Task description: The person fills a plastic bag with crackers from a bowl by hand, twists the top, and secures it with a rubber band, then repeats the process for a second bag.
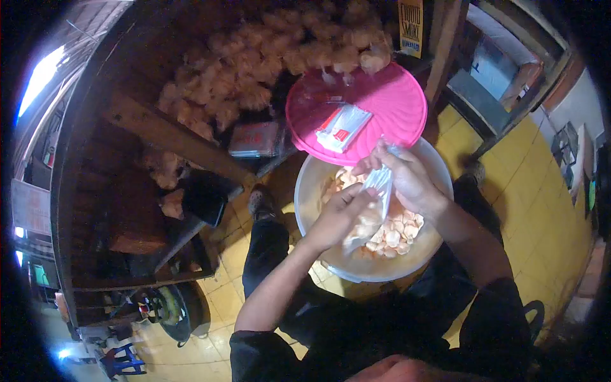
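Over a large translucent tub of pale round crackers, both hands are closed on a clear plastic bag. The bag hangs tilted, with some crackers showing in its lower part. My left hand pinches the gathered plastic from the left. Higher up, my right hand grips the bag's top end, which is twisted or bunched. A pink ribbed lid rests at the tub's far rim, and a packet of plastic bags with a red label lies on it.
Many filled bags of crackers are heaped on a dark wooden shelf. A stack of clear packets and a dark phone-like object lie near its edge. A wooden post stands at right. My feet flank the tub on yellow tiles.
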Demonstrator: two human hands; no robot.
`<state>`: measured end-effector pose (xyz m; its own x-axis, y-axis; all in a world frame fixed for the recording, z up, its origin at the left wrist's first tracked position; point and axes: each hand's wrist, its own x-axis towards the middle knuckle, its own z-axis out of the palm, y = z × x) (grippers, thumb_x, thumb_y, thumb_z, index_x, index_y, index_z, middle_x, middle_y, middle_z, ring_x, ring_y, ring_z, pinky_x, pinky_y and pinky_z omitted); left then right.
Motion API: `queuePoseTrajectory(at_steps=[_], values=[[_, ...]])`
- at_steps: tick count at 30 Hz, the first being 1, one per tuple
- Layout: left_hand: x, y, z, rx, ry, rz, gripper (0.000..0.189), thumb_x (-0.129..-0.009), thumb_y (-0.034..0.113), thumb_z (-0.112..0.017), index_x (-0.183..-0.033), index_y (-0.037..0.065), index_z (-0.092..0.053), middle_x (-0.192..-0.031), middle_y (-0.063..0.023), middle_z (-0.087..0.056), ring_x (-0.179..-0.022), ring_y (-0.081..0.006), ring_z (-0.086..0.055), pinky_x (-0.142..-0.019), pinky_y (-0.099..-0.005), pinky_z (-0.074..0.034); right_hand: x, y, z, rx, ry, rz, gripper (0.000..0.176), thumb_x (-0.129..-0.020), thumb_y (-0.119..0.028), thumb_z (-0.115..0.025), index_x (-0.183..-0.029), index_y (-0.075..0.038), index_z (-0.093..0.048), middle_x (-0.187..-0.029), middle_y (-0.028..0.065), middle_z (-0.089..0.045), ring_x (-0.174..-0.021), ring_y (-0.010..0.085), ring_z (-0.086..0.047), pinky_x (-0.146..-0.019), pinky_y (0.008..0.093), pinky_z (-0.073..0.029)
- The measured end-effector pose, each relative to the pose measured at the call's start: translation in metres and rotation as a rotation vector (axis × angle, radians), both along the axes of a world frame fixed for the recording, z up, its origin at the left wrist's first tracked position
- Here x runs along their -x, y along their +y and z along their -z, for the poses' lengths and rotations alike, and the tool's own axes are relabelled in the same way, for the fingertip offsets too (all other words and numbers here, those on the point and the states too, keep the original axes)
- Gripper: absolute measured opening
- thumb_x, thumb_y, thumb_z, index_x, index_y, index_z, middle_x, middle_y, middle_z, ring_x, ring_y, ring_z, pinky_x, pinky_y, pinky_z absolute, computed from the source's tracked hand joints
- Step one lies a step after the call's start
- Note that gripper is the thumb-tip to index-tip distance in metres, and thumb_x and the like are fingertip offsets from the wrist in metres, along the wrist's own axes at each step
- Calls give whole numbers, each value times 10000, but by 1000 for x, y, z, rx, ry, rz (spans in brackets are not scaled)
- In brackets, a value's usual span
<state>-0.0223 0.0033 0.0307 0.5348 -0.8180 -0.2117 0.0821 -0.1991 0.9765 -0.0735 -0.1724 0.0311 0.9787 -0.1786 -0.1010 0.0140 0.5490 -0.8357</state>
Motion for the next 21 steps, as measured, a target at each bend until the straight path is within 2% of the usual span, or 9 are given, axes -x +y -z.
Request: queuePoseTrajectory(at_steps=[3,5,7,8,10,12,16,19,21], values=[[6,13,16,-271,-507,27,563,-1048,469,-407,-1304,-2,-580,-1191,-130,-652,-1050,-219,-614,-977,-324,-444,-1,-8,-11,60,-43,144,384,-1078,-351,-410,-836,-66,-500,-892,142,-654,-849,215,-668,-741,382,-563],[5,13,6,-365,-501,47,676,-1032,551,-366,-1406,3,-492,-1298,-174,-614,-1160,-276,-594,-1055,-367,-415,5,-11,-25,392,-70,238,329,-1081,-266,-402,-837,-67,-497,-861,133,-640,-833,208,-660,-781,378,-537],[-1,14,9,-192,173,245,751,-1013,648,-287,-1446,58,-457,-1364,-151,-577,-1186,-308,-590,-1023,-405,-443,10,0,2,528,-379,117,148,-970,-125,-503,-840,-63,-537,-1045,170,-669,-1055,243,-629,-957,424,-460],[7,12,11,40,573,260,784,-994,693,-223,-1444,94,-458,-1380,-125,-561,-1219,-284,-578,-987,-415,-490,12,7,-2,875,-525,84,95,-927,-136,-548,-889,-53,-573,-1148,158,-640,-1140,264,-584,-992,446,-439],[15,16,12,121,792,122,721,-1008,652,-274,-1433,99,-458,-1351,-109,-572,-1239,-245,-562,-999,-401,-491,19,24,-20,1211,-679,50,117,-884,-147,-593,-937,-43,-608,-1251,147,-611,-1225,285,-539,-1028,467,-417],[15,21,12,206,1012,-14,660,-1021,611,-325,-1422,104,-458,-1323,-93,-584,-1259,-205,-547,-1012,-387,-492,30,38,-32,1884,-953,-126,263,-821,-320,-679,-899,-69,-660,-1350,115,-562,-1307,299,-458,-1076,461,-358],[3,23,12,206,902,-71,571,-1025,536,-407,-1446,151,-423,-1384,-92,-548,-1235,-226,-572,-1023,-406,-499,32,45,-19,1835,-964,48,225,-742,-312,-702,-772,-93,-657,-1374,118,-552,-1315,321,-447,-1078,485,-340],[-5,18,-8,343,885,-174,441,-1037,474,-430,-1322,148,-510,-1246,-63,-607,-1131,-210,-612,-956,-399,-518,25,35,-26,1727,-734,205,189,-815,-234,-653,-930,-88,-687,-1389,84,-535,-1313,316,-458,-1082,516,-349],[-2,12,-17,466,904,-220,325,-1043,446,-456,-1049,142,-570,-886,-19,-591,-673,-160,-584,-657,-319,-501,21,23,-27,1458,-672,305,196,-823,-258,-648,-852,-67,-613,-1307,146,-573,-1272,324,-486,-1043,513,-364]])
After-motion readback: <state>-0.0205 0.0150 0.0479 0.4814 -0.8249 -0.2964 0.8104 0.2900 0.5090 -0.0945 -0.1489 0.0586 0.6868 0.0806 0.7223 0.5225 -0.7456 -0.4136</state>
